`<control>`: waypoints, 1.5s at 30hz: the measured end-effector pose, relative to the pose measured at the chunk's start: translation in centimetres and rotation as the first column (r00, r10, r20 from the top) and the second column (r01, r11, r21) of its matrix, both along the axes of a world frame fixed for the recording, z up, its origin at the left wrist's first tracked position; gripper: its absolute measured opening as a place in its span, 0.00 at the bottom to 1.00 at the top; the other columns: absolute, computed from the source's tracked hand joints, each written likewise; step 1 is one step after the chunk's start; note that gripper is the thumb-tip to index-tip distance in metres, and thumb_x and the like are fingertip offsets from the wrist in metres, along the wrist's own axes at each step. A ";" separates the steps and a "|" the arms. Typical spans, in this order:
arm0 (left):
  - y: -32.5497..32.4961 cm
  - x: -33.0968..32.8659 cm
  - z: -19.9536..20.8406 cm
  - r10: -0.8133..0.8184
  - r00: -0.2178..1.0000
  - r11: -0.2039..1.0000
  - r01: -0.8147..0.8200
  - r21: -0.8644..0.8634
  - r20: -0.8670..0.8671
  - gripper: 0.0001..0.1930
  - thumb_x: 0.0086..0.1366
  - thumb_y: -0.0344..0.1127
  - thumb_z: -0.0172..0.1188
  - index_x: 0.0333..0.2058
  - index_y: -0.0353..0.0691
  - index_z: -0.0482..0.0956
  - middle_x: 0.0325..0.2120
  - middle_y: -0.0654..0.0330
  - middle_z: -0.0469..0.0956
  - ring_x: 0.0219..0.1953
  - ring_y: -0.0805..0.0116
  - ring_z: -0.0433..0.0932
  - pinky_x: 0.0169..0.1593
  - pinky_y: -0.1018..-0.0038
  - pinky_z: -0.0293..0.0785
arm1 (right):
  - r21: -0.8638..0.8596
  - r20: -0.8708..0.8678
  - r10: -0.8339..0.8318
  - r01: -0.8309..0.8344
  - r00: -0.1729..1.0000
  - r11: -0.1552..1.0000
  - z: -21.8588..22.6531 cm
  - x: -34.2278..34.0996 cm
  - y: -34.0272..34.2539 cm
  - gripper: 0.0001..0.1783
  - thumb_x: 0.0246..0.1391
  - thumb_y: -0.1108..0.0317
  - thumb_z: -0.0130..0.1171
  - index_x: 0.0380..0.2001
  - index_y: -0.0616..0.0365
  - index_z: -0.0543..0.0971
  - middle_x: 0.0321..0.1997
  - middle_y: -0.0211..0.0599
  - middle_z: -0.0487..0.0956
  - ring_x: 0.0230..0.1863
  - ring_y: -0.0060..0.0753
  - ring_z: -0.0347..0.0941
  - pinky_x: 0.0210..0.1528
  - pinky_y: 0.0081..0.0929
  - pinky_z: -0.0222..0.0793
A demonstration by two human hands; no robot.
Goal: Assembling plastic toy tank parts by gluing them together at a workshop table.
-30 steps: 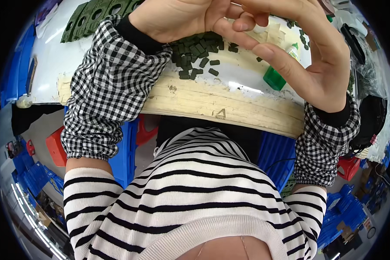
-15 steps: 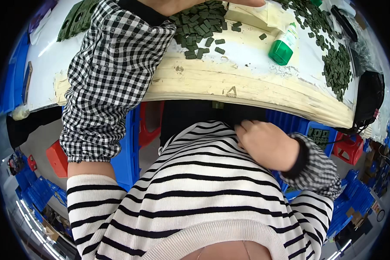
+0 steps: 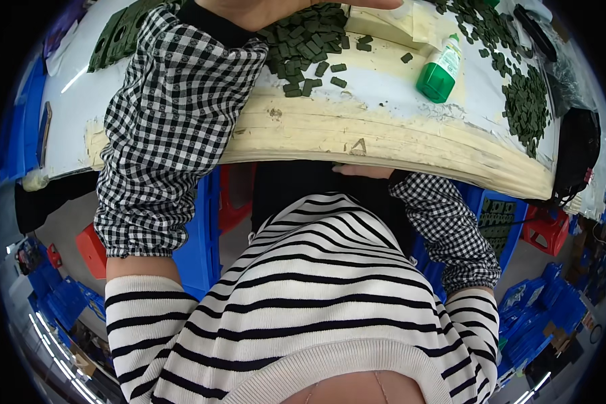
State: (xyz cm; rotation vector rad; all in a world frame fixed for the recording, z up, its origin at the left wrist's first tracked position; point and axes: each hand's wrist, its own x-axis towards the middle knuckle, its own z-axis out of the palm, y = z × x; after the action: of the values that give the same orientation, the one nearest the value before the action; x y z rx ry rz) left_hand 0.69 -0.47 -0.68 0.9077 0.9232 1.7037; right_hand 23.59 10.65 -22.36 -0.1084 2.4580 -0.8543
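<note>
My left hand (image 3: 262, 8) is over the far part of the table, cut off by the top edge of the view. One finger stretches out to the right, apart from the rest, above a pale taped block (image 3: 384, 25). Just below the hand lies a pile of small dark green rectangular pieces (image 3: 306, 47). My right hand (image 3: 365, 171) is at the underside of the table's front edge (image 3: 303, 141), in front of my lap. The edge hides most of its fingers, so whether it holds anything is hidden. Checked black-and-white sleeve covers reach both wrists.
A bottle of green liquid (image 3: 438, 75) lies on the table. More green pieces (image 3: 526, 111) are heaped at the right, beside a black bag (image 3: 576, 151). Larger green parts with round holes (image 3: 118, 34) lie at far left. Blue crates (image 3: 499, 232) and red stools (image 3: 545, 230) stand below.
My right hand has moved from the front of my shirt, up and left, to beneath the table edge. My left hand has shifted slightly left.
</note>
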 end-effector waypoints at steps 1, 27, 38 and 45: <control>0.0 0.0 -0.3 0.001 1.000 1.000 -0.001 -0.001 0.010 0.48 0.70 0.67 0.44 0.67 0.26 0.46 0.32 0.55 0.75 0.27 0.75 0.74 0.41 0.70 0.84 | -0.026 0.014 -0.012 0.012 1.000 1.000 0.4 0.3 0.3 0.46 0.47 0.43 0.69 0.65 0.54 0.67 0.67 0.53 0.66 0.67 0.56 0.62 0.69 0.43 0.57; 1.7 -1.8 -2.1 -0.087 0.995 0.991 0.080 0.106 0.056 0.41 0.74 0.64 0.38 0.66 0.27 0.53 0.32 0.52 0.76 0.28 0.72 0.77 0.36 0.72 0.82 | -0.138 -0.075 -0.270 0.259 0.960 0.956 1.4 8.6 8.9 0.45 0.45 0.45 0.71 0.63 0.57 0.69 0.65 0.54 0.68 0.66 0.55 0.63 0.69 0.42 0.58; 1.4 -0.7 -0.9 -0.041 0.993 0.998 0.036 0.041 0.110 0.40 0.74 0.64 0.38 0.65 0.29 0.57 0.33 0.53 0.76 0.28 0.72 0.75 0.35 0.76 0.80 | -0.084 -0.233 -0.253 0.240 0.939 0.967 4.6 10.0 5.5 0.53 0.41 0.50 0.74 0.65 0.64 0.62 0.63 0.60 0.68 0.66 0.60 0.63 0.68 0.43 0.58; 1.1 -0.4 -1.5 0.006 0.999 0.997 -0.009 0.080 0.032 0.42 0.74 0.63 0.40 0.68 0.28 0.50 0.32 0.54 0.76 0.28 0.73 0.75 0.33 0.79 0.78 | -0.128 -0.163 -0.166 0.146 0.972 0.981 13.2 11.8 3.5 0.64 0.36 0.51 0.76 0.70 0.65 0.52 0.62 0.59 0.63 0.62 0.59 0.61 0.66 0.42 0.61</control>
State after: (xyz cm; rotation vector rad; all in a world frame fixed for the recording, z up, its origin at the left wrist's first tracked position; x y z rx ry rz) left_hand 0.32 0.61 -2.13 0.9283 0.8435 1.7671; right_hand 35.43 14.15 -9.13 -0.0308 2.6048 -1.0976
